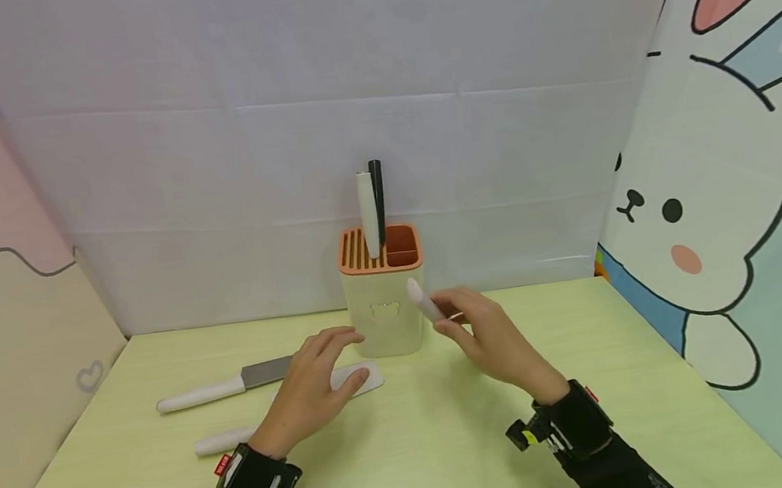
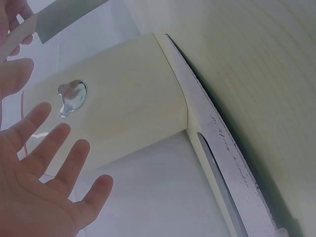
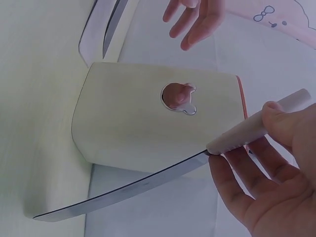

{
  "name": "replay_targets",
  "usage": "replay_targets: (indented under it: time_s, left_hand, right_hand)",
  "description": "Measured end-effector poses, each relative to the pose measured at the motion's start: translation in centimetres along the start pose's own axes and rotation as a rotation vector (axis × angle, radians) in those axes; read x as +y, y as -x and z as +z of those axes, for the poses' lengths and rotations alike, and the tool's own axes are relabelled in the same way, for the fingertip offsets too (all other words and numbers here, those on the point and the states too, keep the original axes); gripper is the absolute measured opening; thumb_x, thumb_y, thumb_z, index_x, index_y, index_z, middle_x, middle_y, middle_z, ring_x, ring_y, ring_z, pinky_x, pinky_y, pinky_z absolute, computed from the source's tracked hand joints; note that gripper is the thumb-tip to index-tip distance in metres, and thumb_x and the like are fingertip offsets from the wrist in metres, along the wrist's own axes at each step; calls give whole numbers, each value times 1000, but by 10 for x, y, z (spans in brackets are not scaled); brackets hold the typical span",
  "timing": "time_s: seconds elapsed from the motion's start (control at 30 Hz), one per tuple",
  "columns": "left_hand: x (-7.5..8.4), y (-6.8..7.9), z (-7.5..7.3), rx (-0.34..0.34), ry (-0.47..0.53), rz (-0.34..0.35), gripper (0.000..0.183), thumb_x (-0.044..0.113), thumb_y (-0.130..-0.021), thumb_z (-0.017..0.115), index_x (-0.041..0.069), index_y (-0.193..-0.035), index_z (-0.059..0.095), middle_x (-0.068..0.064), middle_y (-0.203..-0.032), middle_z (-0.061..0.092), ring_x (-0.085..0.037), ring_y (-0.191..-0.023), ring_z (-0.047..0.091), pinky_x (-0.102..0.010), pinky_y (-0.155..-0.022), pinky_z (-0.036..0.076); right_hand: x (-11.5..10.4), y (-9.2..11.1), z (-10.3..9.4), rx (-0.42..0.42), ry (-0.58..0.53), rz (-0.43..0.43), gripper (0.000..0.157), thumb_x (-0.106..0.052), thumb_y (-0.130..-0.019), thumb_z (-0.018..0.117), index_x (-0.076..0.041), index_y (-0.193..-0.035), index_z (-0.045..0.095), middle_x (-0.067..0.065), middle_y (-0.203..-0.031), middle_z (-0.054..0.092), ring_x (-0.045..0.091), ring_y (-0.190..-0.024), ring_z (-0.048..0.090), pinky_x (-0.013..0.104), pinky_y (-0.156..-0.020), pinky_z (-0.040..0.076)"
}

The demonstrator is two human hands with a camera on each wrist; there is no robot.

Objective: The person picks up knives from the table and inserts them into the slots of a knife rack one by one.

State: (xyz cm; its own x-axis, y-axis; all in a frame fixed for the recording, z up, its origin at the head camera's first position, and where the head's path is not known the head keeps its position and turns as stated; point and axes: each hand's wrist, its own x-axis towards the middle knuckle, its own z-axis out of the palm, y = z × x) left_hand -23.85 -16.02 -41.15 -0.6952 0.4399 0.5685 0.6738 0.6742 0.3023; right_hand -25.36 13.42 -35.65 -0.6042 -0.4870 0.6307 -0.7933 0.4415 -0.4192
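Note:
My right hand [image 1: 479,335] holds a kitchen knife by its white handle [image 3: 242,133]. In the right wrist view its long blade [image 3: 128,191] slants down across the front of the cream knife block [image 1: 380,318]. My left hand [image 1: 313,388] hovers left of the block with fingers spread and nothing in it. Below and beside that hand lie two white-handled knives: one with a grey metal blade [image 1: 266,372], the other with a broad white blade [image 1: 367,379] bearing small lettering. The hand partly covers both. A white handle [image 1: 368,210] and a black handle [image 1: 378,189] stand upright in the block.
The block's orange top has narrow slots on the left and square compartments [image 1: 401,243] on the right. It stands near the back edge of the pale wood-grain table [image 1: 419,468]. A white sheet [image 1: 206,169] hangs behind, with cartoon-printed panels [image 1: 748,233] on both sides.

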Motion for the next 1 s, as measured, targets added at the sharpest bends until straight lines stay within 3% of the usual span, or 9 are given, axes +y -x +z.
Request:
replay_targets:
  time_s: [0.2, 0.43, 0.6, 0.8, 1.0]
  left_hand:
    - [0, 0, 1, -1, 1, 0, 44, 38, -92, 65, 17, -130, 53, 0, -136, 46, -21, -122, 42, -51, -96, 38]
    - [1, 0, 0, -7, 0, -6, 45, 40, -92, 63, 18, -130, 53, 0, -137, 45, -21, -123, 41, -50, -97, 38]
    - [2, -2, -1, -7, 8, -5, 45, 39, -92, 64, 17, -130, 53, -2, -137, 46, -21, -123, 41, -51, -97, 38]
    - [3, -3, 0, -6, 14, 2, 45, 39, -92, 64, 17, -130, 53, -3, -137, 47, -22, -123, 41, -51, -96, 38]
    - [4, -3, -1, -4, 15, 9, 45, 38, -93, 64, 17, -130, 53, -3, -137, 46, -21, -123, 41, -51, -97, 38]
  right_hand:
    - [-9, -5, 1, 49, -47, 54, 32, -14, -94, 62, -11, -126, 54, 2, -112, 58, 13, -100, 58, 35, -80, 54]
    - [-22, -10, 3, 118, -130, 103, 33, -11, -94, 62, -12, -126, 54, 2, -114, 58, 14, -99, 58, 32, -79, 54]
    - [-37, -15, 4, 126, -205, 138, 31, -6, -93, 61, -7, -124, 55, 5, -113, 59, 17, -98, 59, 33, -80, 54]
    - [-36, -14, 12, 147, -262, 158, 30, -12, -94, 61, -12, -123, 54, -1, -111, 59, 15, -97, 60, 30, -78, 54]
    - [-50, -16, 14, 161, -305, 177, 30, -8, -94, 61, -9, -123, 54, 6, -112, 60, 18, -99, 60, 34, -82, 54]
